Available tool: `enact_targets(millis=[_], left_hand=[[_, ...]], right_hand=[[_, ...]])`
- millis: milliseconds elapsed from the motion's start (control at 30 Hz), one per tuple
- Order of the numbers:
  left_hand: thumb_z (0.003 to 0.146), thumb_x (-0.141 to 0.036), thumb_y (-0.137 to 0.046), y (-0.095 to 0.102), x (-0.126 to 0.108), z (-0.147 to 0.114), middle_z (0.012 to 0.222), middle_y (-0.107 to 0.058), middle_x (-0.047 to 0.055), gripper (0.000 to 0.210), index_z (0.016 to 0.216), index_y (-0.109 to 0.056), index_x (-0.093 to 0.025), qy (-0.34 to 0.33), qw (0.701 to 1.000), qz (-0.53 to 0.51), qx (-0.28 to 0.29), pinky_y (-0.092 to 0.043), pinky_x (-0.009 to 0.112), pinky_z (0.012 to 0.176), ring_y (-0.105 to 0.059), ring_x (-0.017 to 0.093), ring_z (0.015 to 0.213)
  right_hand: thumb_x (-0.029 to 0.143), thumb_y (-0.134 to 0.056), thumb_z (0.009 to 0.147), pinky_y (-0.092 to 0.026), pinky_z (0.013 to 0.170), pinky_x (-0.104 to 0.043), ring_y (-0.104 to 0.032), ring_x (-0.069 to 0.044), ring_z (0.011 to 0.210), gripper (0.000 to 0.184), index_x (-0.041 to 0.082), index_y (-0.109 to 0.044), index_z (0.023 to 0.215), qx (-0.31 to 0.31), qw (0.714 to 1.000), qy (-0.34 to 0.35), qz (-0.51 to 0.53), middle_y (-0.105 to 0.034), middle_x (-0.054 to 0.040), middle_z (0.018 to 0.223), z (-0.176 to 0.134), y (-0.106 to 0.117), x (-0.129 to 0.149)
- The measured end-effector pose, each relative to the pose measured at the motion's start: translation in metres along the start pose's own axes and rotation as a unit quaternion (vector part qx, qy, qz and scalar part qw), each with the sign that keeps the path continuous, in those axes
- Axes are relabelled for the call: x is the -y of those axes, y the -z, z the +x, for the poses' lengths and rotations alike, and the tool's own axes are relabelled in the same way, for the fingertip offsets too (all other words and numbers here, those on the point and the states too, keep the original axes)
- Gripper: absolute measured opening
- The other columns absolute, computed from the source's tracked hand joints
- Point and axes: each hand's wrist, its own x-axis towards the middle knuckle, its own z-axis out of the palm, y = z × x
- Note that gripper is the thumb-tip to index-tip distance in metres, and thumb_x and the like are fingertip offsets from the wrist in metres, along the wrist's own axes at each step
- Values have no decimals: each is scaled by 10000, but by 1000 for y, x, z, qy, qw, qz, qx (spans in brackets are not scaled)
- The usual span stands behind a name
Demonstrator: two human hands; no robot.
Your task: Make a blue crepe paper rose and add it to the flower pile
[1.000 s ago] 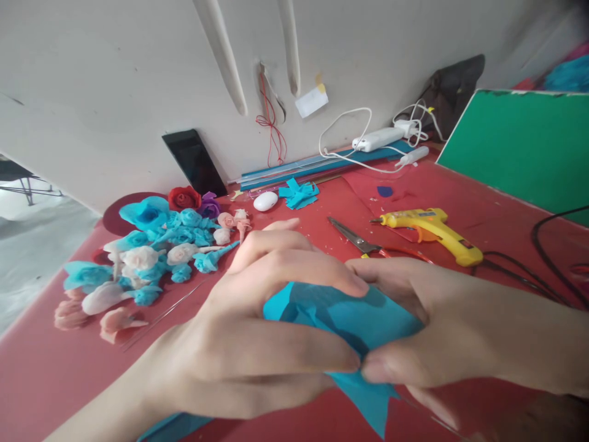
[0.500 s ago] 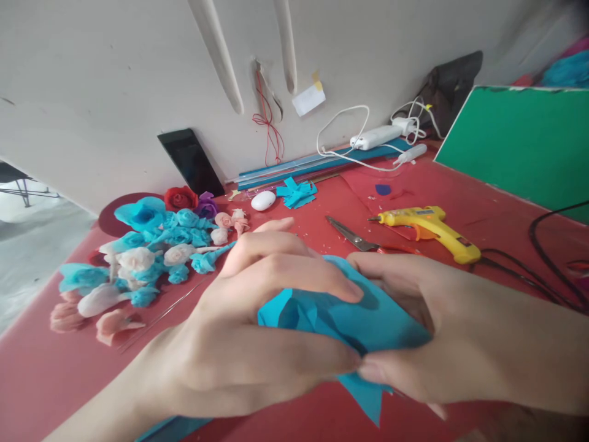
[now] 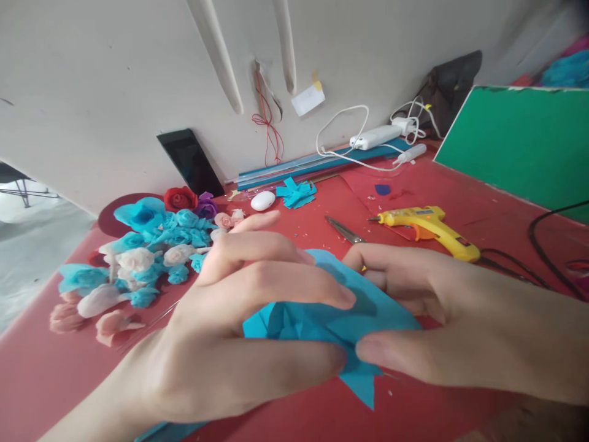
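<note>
Both the left hand (image 3: 230, 325) and right hand (image 3: 442, 325) pinch blue paper (image 3: 322, 322) above a red table (image 3: 294, 417) bearing flowers (image 3: 138, 259).

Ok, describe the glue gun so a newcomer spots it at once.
On the red table, find the green board at the right. The glue gun lies between it and the right hand. Its yellow body and orange trigger set it apart from the grey-bladed scissors on its left.
</note>
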Motion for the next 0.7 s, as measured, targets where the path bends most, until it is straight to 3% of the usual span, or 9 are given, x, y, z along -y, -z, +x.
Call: enact_targets(millis=[167, 300, 367, 500, 700], left_hand=[[771, -133, -702, 0, 0, -1, 1000, -505, -65, 182, 754, -682, -314, -16, 999, 30, -25, -420, 237, 931, -438, 90, 1022], [784, -160, -694, -3, 1, 2, 1009, -542, -71, 179, 900, -619, -273, 23, 999, 8, -24, -326, 214, 1071, -450, 40, 1111], [814, -171, -656, -4, 1, 3, 1013, -598, -51, 196, 983, -566, -211, 56, 998, -20, -7, -306, 177, 1096, -427, 23, 1202], [803, -124, -644, -4, 4, 0, 1025, -663, -43, 268, 1040, -541, -193, 65, 996, -58, 31, -231, 281, 1170, -387, 63, 1297], [752, -107, -692, -1, 11, -3, 1146, -566, -45, 206, 881, -644, -259, 16, 994, -83, 62, -274, 266, 1143, -477, 106, 1195]], right_hand=[[331, -581, 885, -462, 631, -59, -593, -33, 743, 78, 295, -538, 939, 10, 996, 37, 74, -630, 105, 856, 3, 4, 11], [301, -586, 870, -488, 635, -86, -614, -54, 767, 87, 292, -543, 945, -7, 996, 48, 72, -633, 87, 889, 5, 2, 10], [306, -588, 848, -507, 626, -138, -628, -96, 773, 99, 268, -571, 938, -40, 997, 53, 48, -637, 48, 871, 6, 0, 9], [352, -586, 799, -501, 578, -204, -618, -143, 710, 176, 222, -630, 911, -160, 985, 57, -25, -609, 6, 730, 8, -6, 7], [354, -571, 792, -467, 525, -189, -573, -123, 624, 167, 213, -640, 850, -182, 977, 86, -75, -556, 22, 625, 9, -8, 6]])
